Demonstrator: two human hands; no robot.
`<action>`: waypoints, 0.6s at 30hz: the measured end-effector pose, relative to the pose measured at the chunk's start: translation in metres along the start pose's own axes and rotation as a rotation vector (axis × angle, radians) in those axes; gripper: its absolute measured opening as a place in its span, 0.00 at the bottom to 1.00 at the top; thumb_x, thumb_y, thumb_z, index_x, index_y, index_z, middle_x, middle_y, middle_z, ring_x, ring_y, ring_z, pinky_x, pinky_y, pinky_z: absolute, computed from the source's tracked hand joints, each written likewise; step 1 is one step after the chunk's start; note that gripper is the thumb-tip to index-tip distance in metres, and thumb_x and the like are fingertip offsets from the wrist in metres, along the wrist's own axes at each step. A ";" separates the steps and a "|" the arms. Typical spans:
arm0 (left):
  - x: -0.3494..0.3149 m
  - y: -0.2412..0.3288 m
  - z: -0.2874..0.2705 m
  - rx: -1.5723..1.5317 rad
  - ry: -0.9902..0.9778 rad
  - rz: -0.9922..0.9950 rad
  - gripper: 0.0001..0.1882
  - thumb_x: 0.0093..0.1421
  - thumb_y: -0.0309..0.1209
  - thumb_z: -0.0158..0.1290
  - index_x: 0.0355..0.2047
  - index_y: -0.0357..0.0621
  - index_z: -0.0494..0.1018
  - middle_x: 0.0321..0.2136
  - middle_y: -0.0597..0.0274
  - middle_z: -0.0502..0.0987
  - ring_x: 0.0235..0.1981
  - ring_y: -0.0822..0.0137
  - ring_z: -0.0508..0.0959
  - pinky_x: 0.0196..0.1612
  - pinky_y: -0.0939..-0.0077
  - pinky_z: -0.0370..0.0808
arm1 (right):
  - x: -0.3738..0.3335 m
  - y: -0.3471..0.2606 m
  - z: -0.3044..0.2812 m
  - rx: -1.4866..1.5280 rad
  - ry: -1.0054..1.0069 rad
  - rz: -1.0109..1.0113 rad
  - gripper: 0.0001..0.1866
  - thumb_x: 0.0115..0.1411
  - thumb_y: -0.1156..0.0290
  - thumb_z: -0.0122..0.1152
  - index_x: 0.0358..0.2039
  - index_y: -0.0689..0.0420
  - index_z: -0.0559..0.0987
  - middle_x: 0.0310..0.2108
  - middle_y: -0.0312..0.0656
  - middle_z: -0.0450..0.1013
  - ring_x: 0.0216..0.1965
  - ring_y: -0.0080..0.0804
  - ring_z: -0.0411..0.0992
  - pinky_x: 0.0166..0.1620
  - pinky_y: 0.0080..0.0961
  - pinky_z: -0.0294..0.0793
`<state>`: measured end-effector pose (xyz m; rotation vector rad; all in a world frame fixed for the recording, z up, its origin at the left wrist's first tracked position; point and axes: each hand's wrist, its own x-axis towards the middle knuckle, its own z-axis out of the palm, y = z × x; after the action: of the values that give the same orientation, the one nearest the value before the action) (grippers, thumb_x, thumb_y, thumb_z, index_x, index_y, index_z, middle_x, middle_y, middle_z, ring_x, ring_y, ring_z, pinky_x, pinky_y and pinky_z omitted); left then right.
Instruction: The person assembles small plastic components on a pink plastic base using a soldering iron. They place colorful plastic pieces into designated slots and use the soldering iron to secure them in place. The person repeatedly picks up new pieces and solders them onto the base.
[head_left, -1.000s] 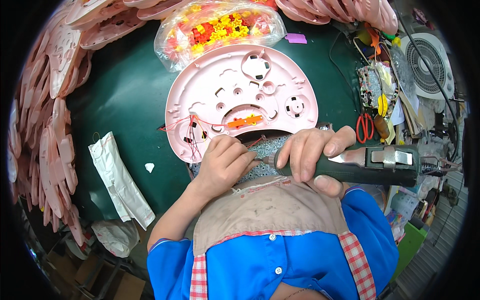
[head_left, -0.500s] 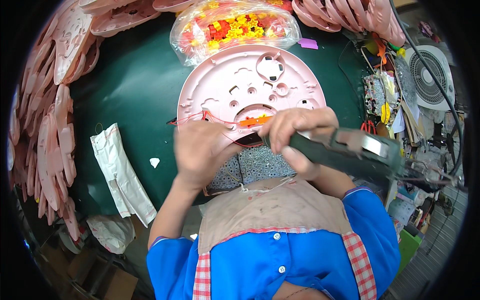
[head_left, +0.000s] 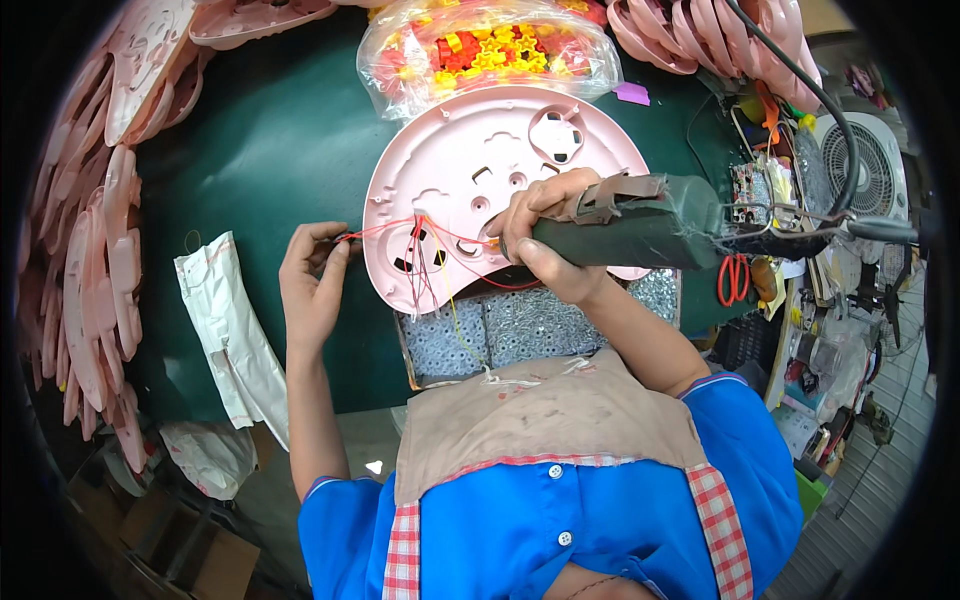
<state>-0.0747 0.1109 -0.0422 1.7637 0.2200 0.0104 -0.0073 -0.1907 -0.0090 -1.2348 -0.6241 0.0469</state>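
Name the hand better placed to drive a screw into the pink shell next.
Right. The right hand grips the driver with its tip over the pink shell. The left hand is off the shell's left edge, pinching the wires.

The right hand (head_left: 548, 238) grips a dark electric screwdriver (head_left: 640, 232) over the pink plastic shell (head_left: 470, 170); the left hand (head_left: 312, 280) (left of the shell) pinches thin wires (head_left: 385, 229).

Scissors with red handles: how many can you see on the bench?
1: a pair of red-handled scissors at the bench's right edge, just beyond the power screwdriver. Clutter there may hide others.
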 end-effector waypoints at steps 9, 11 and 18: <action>0.034 0.092 0.029 -0.154 -0.370 0.270 0.09 0.59 0.17 0.59 0.40 0.36 0.75 0.39 0.63 0.78 0.37 0.74 0.75 0.43 0.78 0.72 | -0.008 -0.074 -0.028 0.018 0.093 -0.183 0.25 0.59 0.73 0.63 0.56 0.53 0.68 0.25 0.38 0.71 0.23 0.29 0.71 0.39 0.42 0.81; 0.054 0.109 0.063 -0.127 -0.503 0.298 0.14 0.57 0.16 0.64 0.43 0.35 0.74 0.37 0.61 0.78 0.39 0.72 0.78 0.45 0.76 0.76 | -0.025 -0.103 -0.047 -0.021 0.136 -0.207 0.27 0.60 0.74 0.67 0.56 0.54 0.64 0.24 0.40 0.73 0.26 0.31 0.75 0.38 0.41 0.81; 0.133 0.092 0.193 0.333 -0.784 0.664 0.12 0.59 0.27 0.64 0.43 0.40 0.82 0.40 0.54 0.77 0.39 0.57 0.80 0.45 0.64 0.78 | -0.112 -0.124 -0.097 -0.465 0.426 0.039 0.22 0.59 0.78 0.63 0.51 0.60 0.66 0.26 0.40 0.72 0.26 0.27 0.72 0.41 0.39 0.82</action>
<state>0.0937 -0.0735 -0.0080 1.9574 -0.9772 -0.2463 -0.0918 -0.3584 0.0359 -1.6444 -0.2400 -0.3386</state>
